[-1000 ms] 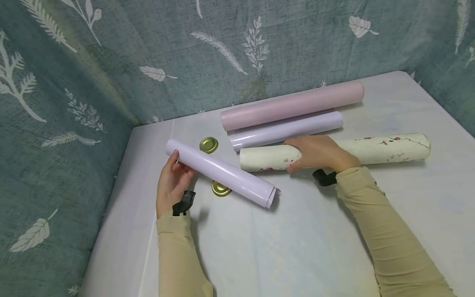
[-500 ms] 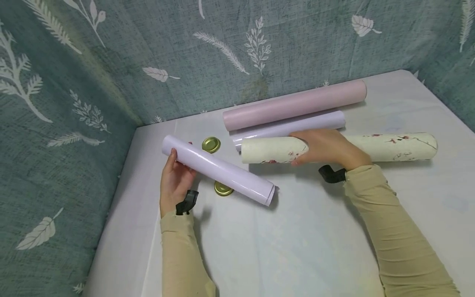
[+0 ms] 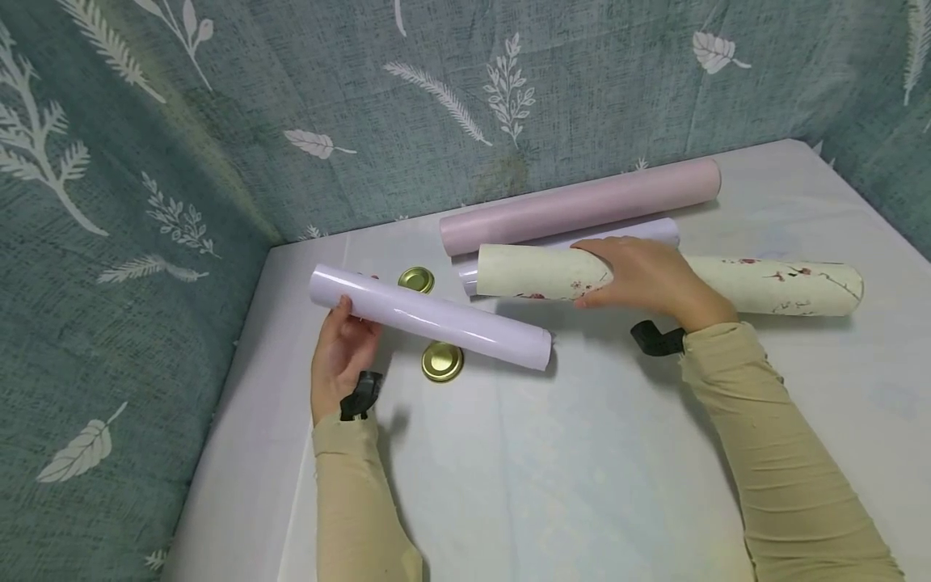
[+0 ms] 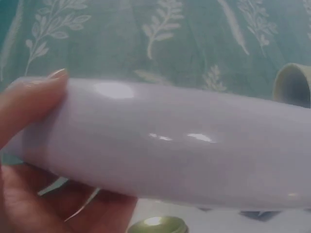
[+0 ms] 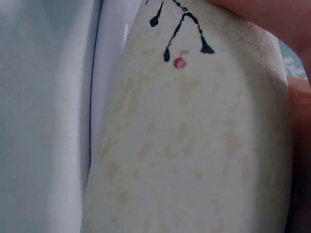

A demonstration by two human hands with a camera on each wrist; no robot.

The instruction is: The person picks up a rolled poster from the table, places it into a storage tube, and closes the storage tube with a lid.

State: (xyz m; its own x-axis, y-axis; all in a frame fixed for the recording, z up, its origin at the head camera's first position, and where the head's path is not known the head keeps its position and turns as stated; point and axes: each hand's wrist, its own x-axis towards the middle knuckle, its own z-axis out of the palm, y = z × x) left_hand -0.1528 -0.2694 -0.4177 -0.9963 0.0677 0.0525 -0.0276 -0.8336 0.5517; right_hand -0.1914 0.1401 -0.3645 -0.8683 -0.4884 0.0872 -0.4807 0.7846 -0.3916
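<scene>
With thumb above and fingers below, my left hand (image 3: 343, 360) grips the left part of a glossy pale lilac paper roll (image 3: 436, 317), which slants down to the right. In the left wrist view this roll (image 4: 175, 145) fills the middle, and the thumb presses its upper side. My right hand (image 3: 650, 279) is wrapped over a cream paper roll (image 3: 778, 287) printed with red blossoms and dark twigs. The cream roll's left end is lifted and partly covers a second lilac roll (image 3: 658, 230). Close up in the right wrist view, the cream roll (image 5: 189, 145) shows a dark twig pattern.
A pink roll (image 3: 582, 206) lies at the back of the white-covered table (image 3: 582, 485). One gold jar lid (image 3: 416, 280) is behind the held lilac roll, another gold lid (image 3: 442, 362) in front. Patterned green cloth (image 3: 436, 113) stands behind and at the sides.
The right hand has raised the cream roll's left end and shifted it back over the second lilac roll. In the left hand, the lilac roll's right end has swung up, uncovering the front lid.
</scene>
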